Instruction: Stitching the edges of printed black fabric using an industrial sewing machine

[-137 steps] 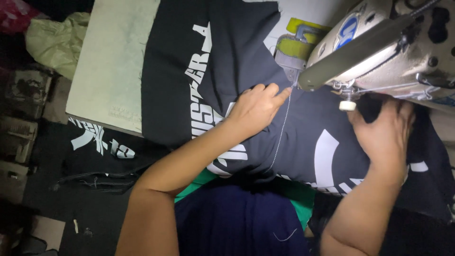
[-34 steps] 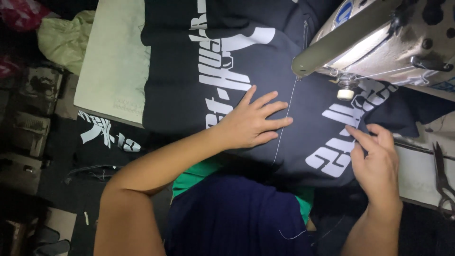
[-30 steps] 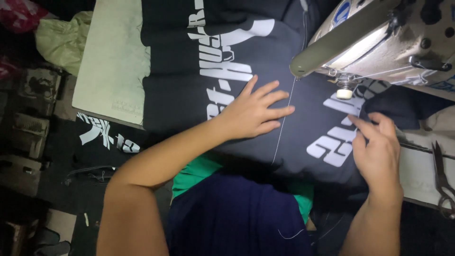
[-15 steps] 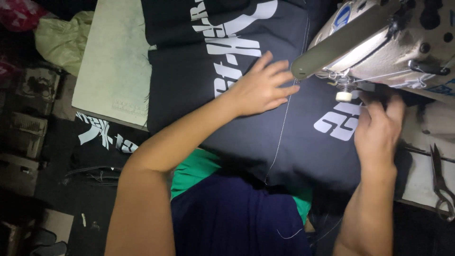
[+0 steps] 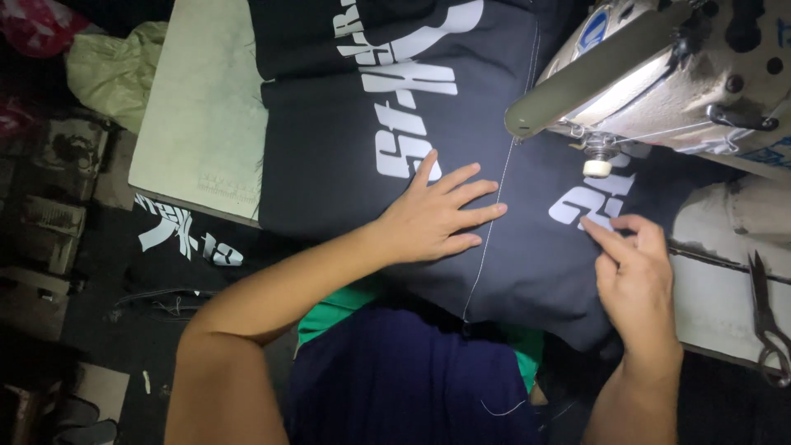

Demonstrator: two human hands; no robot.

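Observation:
A black garment (image 5: 346, 140) with large white printed lettering lies spread over the sewing table. A white stitched seam (image 5: 494, 206) runs down it. My left hand (image 5: 437, 218) lies flat on the cloth just left of the seam, fingers spread. My right hand (image 5: 634, 272) rests on the cloth to the right of the seam, its fingertips pinching the fabric by the white lettering. This spot is just below the needle area (image 5: 597, 165) of the sewing machine (image 5: 659, 74).
The pale table top (image 5: 198, 124) shows bare at the left. Scissors (image 5: 766, 321) lie on the table at the far right. More black printed cloth (image 5: 181, 239) hangs below the table's left edge. Bags and clutter sit on the dark floor at the left.
The garment has slid away from me under the machine. My left hand has moved with it and flattened out. My right hand has come back from the needle toward me.

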